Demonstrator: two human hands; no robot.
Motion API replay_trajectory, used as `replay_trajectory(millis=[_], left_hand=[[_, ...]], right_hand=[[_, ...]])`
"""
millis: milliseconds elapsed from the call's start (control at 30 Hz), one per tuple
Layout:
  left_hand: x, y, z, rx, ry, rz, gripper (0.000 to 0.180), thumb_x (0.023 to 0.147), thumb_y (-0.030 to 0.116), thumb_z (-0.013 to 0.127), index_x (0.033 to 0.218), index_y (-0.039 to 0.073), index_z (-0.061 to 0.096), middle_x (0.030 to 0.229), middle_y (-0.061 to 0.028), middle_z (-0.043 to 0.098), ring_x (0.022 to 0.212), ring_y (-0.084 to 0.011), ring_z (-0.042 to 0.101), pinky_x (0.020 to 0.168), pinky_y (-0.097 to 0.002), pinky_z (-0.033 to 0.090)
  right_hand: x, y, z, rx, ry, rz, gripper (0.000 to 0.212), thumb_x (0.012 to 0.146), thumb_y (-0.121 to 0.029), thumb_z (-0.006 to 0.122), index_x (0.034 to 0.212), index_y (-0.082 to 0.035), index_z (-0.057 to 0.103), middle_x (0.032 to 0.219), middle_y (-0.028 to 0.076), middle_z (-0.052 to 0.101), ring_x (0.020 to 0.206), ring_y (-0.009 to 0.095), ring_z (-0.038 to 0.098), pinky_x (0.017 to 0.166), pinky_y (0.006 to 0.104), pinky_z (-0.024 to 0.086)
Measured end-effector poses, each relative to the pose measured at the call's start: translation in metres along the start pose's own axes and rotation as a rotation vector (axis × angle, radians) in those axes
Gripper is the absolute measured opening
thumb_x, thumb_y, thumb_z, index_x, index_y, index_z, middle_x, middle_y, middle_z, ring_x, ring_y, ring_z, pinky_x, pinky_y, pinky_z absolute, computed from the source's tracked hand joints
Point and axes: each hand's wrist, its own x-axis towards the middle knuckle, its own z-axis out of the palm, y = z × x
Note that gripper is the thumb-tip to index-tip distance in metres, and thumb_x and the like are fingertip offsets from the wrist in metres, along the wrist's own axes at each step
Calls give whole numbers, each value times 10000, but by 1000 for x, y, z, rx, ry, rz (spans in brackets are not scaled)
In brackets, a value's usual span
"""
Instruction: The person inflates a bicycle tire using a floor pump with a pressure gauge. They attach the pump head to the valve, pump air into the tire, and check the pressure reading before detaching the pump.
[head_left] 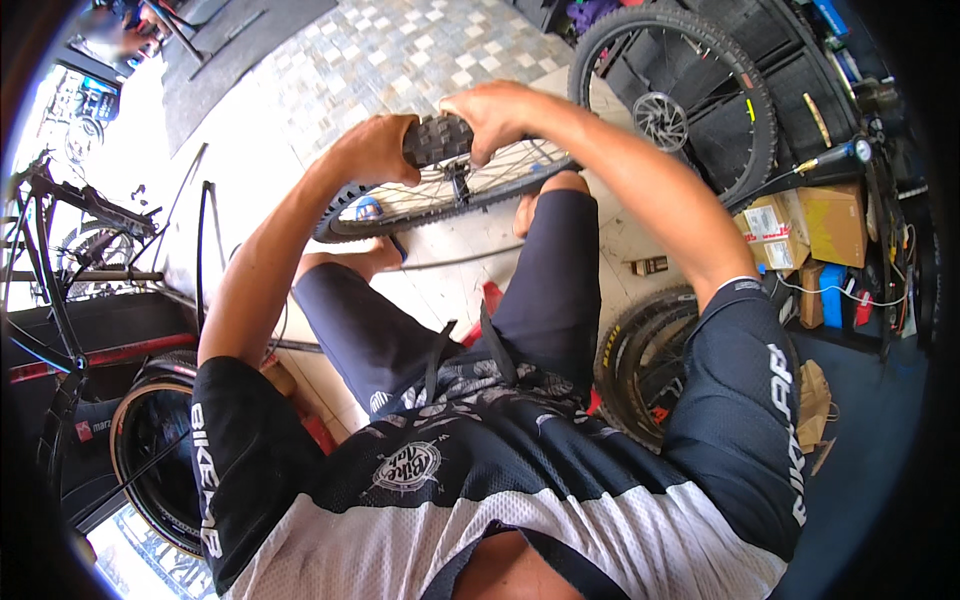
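In front of my knees a bicycle wheel with a knobby black tyre (440, 140) stands upright, its spokes and hub (459, 185) showing below my hands. My left hand (372, 150) curls over the top of the tyre from the left, thumb on the near side. From the right, my right hand (490, 118) grips the same stretch of tyre, its thumb pointing down along the near side. A short piece of tread shows between the two hands. Most of the fingers are hidden behind the tyre. Both my arms reach forward, bent outward.
Another wheel with a disc rotor (660, 121) leans at the far right. Cardboard boxes (837, 225) sit nearer on that side. Stacked tyres (622, 375) lie by my right thigh, near a small bottle (649, 266). A bike frame (52, 225) and a tan-walled wheel (122, 440) stand left.
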Motion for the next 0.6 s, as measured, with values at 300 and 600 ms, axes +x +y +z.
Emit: replay_trajectory(millis=[300, 600], left_hand=[[-16, -46, -45, 273, 14, -150, 863, 674, 366, 923, 1412, 81, 580, 1309, -181, 666, 1284, -369, 616, 1081, -488, 496], [62, -7, -52, 486, 39, -43, 869, 695, 438, 928, 1390, 59, 571, 1192, -165, 722, 1168, -377, 691, 1024, -485, 526]], right_hand=[[-54, 78, 15, -44, 281, 171, 1059, 655, -483, 932, 1524, -74, 487, 1434, 218, 606, 1346, 390, 569, 1133, 500, 437], [28, 70, 41, 129, 582, 77, 662, 710, -393, 916, 1136, -16, 577, 1145, 227, 705, 1122, 404, 684, 959, 488, 540]])
